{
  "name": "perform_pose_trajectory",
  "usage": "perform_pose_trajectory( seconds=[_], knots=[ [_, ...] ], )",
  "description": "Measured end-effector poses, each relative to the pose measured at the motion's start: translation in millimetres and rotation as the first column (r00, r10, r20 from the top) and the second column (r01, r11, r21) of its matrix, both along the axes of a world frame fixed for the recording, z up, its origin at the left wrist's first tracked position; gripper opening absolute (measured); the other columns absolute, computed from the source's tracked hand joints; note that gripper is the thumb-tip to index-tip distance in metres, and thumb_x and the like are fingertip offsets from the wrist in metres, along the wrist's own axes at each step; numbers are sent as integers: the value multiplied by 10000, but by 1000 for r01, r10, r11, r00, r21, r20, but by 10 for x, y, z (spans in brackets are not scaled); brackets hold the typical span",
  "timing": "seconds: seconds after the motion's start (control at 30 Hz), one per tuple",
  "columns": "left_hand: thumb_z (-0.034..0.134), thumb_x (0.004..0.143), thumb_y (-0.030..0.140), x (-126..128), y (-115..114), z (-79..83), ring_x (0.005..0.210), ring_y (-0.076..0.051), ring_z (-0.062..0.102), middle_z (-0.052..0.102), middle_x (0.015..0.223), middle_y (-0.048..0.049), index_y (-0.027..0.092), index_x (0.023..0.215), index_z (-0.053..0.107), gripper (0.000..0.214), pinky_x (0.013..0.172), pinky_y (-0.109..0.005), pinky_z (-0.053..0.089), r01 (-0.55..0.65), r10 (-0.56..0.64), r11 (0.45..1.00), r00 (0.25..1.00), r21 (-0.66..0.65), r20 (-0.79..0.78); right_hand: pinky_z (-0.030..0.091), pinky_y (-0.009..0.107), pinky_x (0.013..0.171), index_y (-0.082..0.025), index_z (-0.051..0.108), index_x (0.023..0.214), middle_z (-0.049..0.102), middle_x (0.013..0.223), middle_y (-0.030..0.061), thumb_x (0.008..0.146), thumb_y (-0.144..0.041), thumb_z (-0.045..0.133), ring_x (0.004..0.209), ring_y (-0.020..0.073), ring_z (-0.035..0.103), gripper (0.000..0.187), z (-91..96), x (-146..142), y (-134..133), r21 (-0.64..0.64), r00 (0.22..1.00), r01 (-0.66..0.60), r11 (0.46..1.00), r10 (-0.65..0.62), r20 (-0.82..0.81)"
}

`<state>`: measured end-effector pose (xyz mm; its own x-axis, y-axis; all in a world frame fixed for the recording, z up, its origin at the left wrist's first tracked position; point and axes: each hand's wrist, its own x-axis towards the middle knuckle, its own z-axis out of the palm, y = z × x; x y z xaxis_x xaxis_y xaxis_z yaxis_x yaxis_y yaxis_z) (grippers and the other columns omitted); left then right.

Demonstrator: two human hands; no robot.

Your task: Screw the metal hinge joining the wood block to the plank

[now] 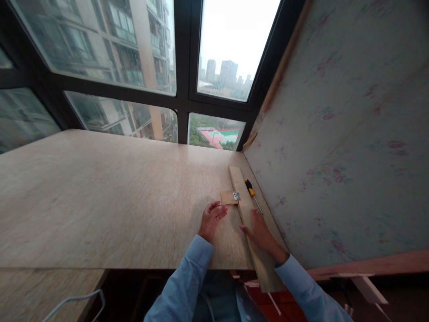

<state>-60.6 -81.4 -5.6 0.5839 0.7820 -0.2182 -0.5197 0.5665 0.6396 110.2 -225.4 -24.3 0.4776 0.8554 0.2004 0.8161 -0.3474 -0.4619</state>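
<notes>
A long wooden board [237, 175] lies lengthwise near the wall, its near end jutting past the edge of the stone-look surface. My right hand [260, 231] grips it from above, thumb on its left side and fingers toward its right. A metal hinge [236, 196] sits on the board and on a small thin wood piece [228, 197] that sticks out to the left. Just below that piece, my left hand [211, 218] is closed with curled fingers; what they hold, if anything, is too small to make out. Right of the board lies a black and yellow screwdriver [250, 188].
The pale countertop [117, 192] runs left beneath dark-framed windows [182, 89]. A flower-patterned wall [335, 147] bounds the right side closely. A white cable [77, 297] crosses a lower ledge at bottom left. Something red [291, 304] is below the board's near end.
</notes>
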Motion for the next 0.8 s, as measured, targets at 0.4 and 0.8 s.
perform_pose_trajectory(
  seconds=[0.4, 0.8],
  knots=[
    [679, 724, 395, -937, 602, 275, 509, -133, 536, 640, 642, -22, 162, 770, 699, 239, 482, -240, 407, 6, 364, 778, 810, 628, -459, 307, 216, 355, -191, 582, 530, 535, 399, -24, 772, -539, 607, 312, 108, 456, 425, 949, -1213, 1306, 107, 833, -181, 978, 211, -511],
    [505, 752, 367, -1627, 914, -129, 818, -243, 681, 732, 865, -92, 187, 842, 678, 265, 775, -361, 521, -60, 724, 625, 418, 778, -549, 406, 267, 574, -194, 582, 703, 630, 581, 33, 923, -621, 294, 574, 174, 608, 561, 114, -1700, 1852, 320, 871, -67, 945, 212, -443]
  ],
)
